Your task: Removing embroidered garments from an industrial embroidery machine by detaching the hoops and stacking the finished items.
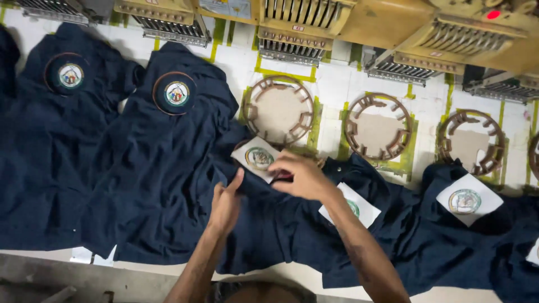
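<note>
step: handling navy garment (264, 224) at round patch (259, 159), by empty hoop (279, 110)
left hand (225, 205): fingers spread, flat on cloth
right hand (301, 177): pinching fabric edge beside patch
next: probably needs cloth smoothed, patch kept centred on bench (337, 84)

I am looking at a garment embroidery workshop. A row of yellow embroidery machine heads (292, 28) stands over a white work table (337, 84) with round hoop frames (279, 109), and dark blue shirts (168, 168) with round embroidered badges (176, 93) lie in line.
</note>
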